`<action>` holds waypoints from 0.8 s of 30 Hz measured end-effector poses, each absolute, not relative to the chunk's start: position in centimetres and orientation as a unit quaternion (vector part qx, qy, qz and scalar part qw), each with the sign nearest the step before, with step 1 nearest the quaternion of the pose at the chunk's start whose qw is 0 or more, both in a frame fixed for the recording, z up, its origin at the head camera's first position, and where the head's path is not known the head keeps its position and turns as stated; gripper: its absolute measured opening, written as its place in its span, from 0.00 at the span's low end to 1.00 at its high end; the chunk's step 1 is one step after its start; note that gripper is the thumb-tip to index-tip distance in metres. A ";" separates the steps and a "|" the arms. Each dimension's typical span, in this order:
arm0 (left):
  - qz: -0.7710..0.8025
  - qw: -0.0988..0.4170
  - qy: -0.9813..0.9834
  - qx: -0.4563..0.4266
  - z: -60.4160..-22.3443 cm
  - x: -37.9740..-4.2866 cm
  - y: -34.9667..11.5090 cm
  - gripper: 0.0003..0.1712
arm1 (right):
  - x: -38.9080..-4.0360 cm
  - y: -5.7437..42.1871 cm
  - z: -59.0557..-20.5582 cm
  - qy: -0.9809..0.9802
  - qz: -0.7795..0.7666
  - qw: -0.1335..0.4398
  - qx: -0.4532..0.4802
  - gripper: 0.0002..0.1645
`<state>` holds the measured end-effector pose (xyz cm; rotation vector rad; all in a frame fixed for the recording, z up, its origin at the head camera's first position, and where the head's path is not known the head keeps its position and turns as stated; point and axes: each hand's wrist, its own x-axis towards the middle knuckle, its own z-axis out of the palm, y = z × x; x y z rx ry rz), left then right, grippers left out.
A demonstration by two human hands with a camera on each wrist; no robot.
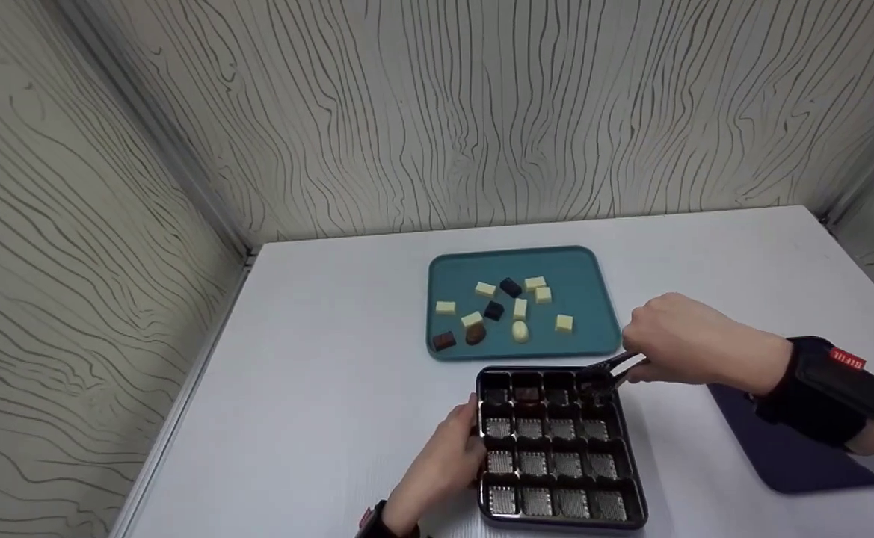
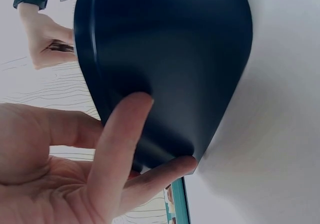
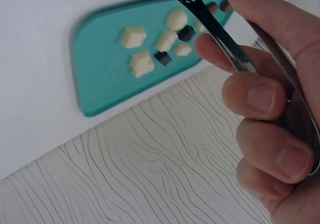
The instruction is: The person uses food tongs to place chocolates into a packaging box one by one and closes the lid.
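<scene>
A dark box [image 1: 635,478] with a grid of compartments stands on the table. My left hand [image 1: 444,456] rests along its left side, and in the left wrist view the fingers [image 2: 122,144] touch the outer wall. My right hand [image 1: 672,340] grips black tongs [image 1: 620,362], whose tips reach into the back right compartment. A brown chocolate [image 1: 594,388] shows there, partly hidden by the tongs; whether they pinch it is unclear. Dark chocolates [image 1: 496,396] lie in the other back-row compartments, one of them reddish brown [image 1: 528,394].
Behind the box a teal tray [image 1: 579,276] carries several white chocolates [image 1: 520,308], dark chocolates [image 1: 494,311] and brown chocolates [image 1: 444,341]. A dark purple tray [image 1: 795,463] lies on the right, below my right forearm. Wood-patterned walls [image 1: 407,112] border the white table [image 1: 317,359].
</scene>
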<state>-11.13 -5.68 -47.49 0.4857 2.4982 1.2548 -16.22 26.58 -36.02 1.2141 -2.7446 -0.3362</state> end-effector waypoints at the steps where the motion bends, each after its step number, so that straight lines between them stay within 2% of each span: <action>1: 0.437 0.149 0.871 0.169 -47.5 -11.1 -5.7 0.38 | -16.2 26.5 -35.8 -0.908 -0.113 0.061 0.399 0.26; 19: 0.441 0.148 0.869 0.170 -47.5 -11.2 -5.8 0.37 | -15.8 24.7 -36.5 -0.902 -0.151 0.056 0.399 0.32; 24: 0.443 0.154 0.868 0.166 -47.4 -11.2 -5.7 0.38 | -15.5 25.5 -36.1 -0.901 -0.135 0.062 0.408 0.29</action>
